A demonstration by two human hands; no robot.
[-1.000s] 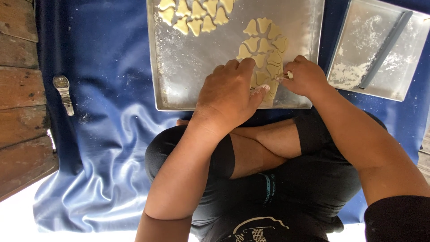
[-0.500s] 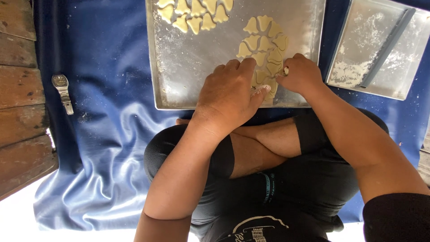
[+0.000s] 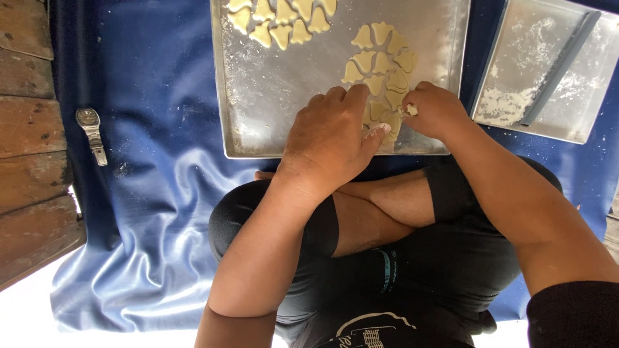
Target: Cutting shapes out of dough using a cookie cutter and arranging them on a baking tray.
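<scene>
Wooden planks (image 3: 26,129) run down the far left edge, left of the big metal baking tray (image 3: 258,122) that serves as the landmark. A blue cloth (image 3: 155,193) lies between planks and tray and under the tray itself. On that cloth, well left of the tray, rests a silver wristwatch (image 3: 91,134).

Inside the tray, a group of pale dough cut-outs (image 3: 284,19) sits along its far edge, towards the left. A second cluster of dough shapes (image 3: 380,64) lies in the tray's right half, reaching down towards its near edge.

The person's left hand (image 3: 332,138) rests palm down over the tray's near edge, fingers together and lightly curled, its tips pressing on the lowest shapes of that cluster. Just right of it, also over the tray's near right corner, the right hand (image 3: 435,113) is curled closed, pinching a small scrap of dough (image 3: 411,110) between thumb and fingertips.

Below the tray, the person sits cross-legged in dark clothes.

Right of the tray, apart from it, stands a smaller floured tray (image 3: 548,71) with a dark flat strip (image 3: 560,67) lying slantwise in it.
</scene>
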